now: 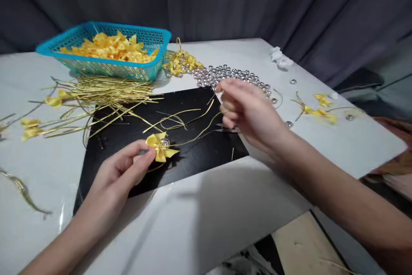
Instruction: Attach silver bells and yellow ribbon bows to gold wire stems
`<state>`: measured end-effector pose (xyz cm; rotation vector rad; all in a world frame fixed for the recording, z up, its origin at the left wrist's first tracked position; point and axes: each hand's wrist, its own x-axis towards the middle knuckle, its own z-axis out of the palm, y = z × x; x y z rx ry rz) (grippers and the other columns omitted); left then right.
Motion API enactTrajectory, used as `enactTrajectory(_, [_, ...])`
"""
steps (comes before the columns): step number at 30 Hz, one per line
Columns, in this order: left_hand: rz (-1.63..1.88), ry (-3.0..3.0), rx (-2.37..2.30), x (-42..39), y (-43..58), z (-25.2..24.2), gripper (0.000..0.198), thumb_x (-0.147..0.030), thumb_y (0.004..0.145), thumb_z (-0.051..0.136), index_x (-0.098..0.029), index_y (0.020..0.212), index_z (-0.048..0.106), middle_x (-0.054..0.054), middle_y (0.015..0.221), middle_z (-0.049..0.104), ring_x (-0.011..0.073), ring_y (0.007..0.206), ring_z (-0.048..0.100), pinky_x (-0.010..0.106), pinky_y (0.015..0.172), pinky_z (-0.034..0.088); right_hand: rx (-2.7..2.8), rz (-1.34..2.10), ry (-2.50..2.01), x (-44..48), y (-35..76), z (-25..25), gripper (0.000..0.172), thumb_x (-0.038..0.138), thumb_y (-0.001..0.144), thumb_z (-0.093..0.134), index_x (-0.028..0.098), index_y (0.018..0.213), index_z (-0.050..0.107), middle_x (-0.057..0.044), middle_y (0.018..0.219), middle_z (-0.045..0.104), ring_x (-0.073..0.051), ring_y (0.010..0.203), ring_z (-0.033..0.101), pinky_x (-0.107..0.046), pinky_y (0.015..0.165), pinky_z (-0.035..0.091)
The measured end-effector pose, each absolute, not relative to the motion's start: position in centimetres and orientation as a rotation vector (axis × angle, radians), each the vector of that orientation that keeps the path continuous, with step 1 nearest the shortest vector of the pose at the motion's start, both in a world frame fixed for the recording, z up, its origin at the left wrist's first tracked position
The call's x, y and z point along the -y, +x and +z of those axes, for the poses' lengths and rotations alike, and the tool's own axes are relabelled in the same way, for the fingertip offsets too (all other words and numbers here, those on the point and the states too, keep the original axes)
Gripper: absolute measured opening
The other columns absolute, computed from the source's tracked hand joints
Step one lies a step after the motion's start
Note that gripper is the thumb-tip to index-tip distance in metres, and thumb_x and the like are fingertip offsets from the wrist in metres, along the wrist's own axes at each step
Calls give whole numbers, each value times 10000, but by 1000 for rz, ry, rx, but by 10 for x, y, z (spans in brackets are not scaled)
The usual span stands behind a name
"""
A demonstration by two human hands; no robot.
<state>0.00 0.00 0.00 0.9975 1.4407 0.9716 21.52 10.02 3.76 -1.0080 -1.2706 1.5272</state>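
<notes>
Bow point(157, 150) is being held by the left hand point(120, 172) at eight o'clock, cord point(197, 137) by the right hand point(249, 114) at three, each grip being pinched closed.

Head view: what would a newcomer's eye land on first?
Probably the blue basket heaped with yellow bows, at the back left of the table. Then the silver balls scattered behind the right hand, and one bow pinched in the left hand over the black board.
</notes>
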Motion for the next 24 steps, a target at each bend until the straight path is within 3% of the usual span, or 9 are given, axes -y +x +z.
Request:
enactTrajectory(2, [1004,961,-1407,1,5,3,330,-519,729,680,-219,670,556,-79,551,265,90,507,142,163,403,190,1442,1625,-1073,-91,207,30,279,450,844,562,176,814,515,99,517,238,-40,416,216,-164,382,258])
enactTrajectory(5, [1007,936,-1366,2,10,5,333,-523,724,682,-217,667,563,-79,542,255,93,508,131,174,402,178,1640,1798,-1128,-78,198,21,360,515,766,638,165,792,558,89,512,294,-38,428,265,-171,378,208])
enactTrajectory(11, [908,964,-1329,3,8,2,312,-535,751,652,-241,853,630,-65,571,370,97,523,204,169,439,225,1765,1971,-1054,-63,192,15,294,404,709,725,151,744,580,96,515,250,-31,471,182,-192,411,123])
enactTrajectory(17, [928,1004,-1334,2,9,4,276,-480,769,647,-231,662,592,-53,571,441,102,539,319,175,473,290,1742,2045,-1004,-70,194,20,200,293,771,671,135,731,556,92,511,334,-28,470,255,-189,430,161])
enactTrajectory(21, [977,1030,-1347,0,13,9,233,-427,769,628,-237,635,619,-42,614,525,105,557,386,186,507,342,1761,2035,-980,-75,196,20,210,297,778,667,125,725,559,88,517,346,-29,472,266,-186,432,170])
enactTrajectory(24, [997,989,-1360,0,15,12,226,-406,756,620,-235,609,606,-38,590,499,116,570,401,196,516,359,1758,2016,-981,-76,196,19,243,335,788,659,125,733,551,77,542,378,-31,484,293,-185,440,183])
